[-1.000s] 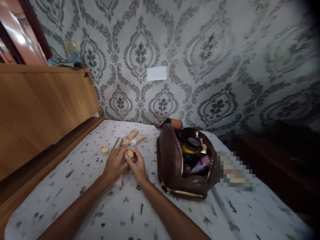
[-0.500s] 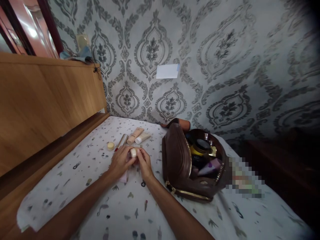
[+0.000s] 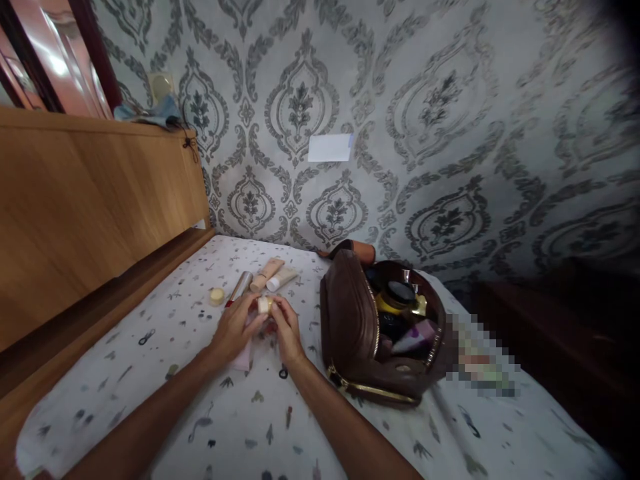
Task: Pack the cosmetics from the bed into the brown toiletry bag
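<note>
Between the fingertips of my left hand [image 3: 234,331] and my right hand [image 3: 289,330] is a small cream-coloured jar [image 3: 265,305], its lower part hidden by the fingers. Both hands are closed around it, low over the bed sheet. Just beyond them lie a silver tube [image 3: 243,284] with a red end, a peach squeeze tube [image 3: 267,274] and a pale squeeze tube [image 3: 282,278] with a white cap. A small round yellow piece [image 3: 217,296] rests left of these. Something flat and pink [image 3: 243,359] shows partly from under my left hand.
At the right stands an unzipped brown toiletry bag [image 3: 347,313], holding a dark-lidded yellow container [image 3: 397,298], a purple-and-white tube [image 3: 416,336] and other items. Behind it is an orange-brown piece [image 3: 363,251]. A wooden board [image 3: 100,200] borders the left; patterned wallpaper rises behind.
The view has shifted slightly, so everything sits a little further left. My fingers have turned a little on the jar, and more of its yellowish side shows. The other items lie as before.
</note>
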Tool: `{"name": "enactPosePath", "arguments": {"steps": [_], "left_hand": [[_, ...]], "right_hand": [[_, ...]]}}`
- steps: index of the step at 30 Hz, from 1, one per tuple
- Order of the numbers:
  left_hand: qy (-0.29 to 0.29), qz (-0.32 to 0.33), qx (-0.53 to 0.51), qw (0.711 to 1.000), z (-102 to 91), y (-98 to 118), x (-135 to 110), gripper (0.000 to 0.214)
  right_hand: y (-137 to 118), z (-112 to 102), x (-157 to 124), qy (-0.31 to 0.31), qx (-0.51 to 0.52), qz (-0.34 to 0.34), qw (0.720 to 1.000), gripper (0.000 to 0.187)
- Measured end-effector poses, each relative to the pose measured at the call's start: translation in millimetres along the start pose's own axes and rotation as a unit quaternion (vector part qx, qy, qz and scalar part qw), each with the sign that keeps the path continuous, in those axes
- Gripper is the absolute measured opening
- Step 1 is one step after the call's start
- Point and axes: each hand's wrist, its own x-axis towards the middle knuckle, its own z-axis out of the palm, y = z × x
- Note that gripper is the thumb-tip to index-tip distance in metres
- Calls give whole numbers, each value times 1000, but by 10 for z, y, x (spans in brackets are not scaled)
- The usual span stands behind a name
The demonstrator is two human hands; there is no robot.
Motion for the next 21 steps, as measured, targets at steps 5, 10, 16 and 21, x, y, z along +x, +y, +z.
{"name": "enactPosePath", "arguments": {"steps": [5,10,16,21], "left_hand": [[5,22,-13,1000,-14,16,2,29],[14,18,-15,1000,-24,57,5,25],[-5,4,-16,1000,-19,19,10,32],[-10,10,-12,1000,-15,11,4,28]], "right_hand": [[-26,12,-1,0,5,16,1000,41],[-23,22,-3,0,-6,8,1000,40],[-8,5,1,-2,1,1,1000,40],[2,3,6,-6,6,17,1000,41]]}}
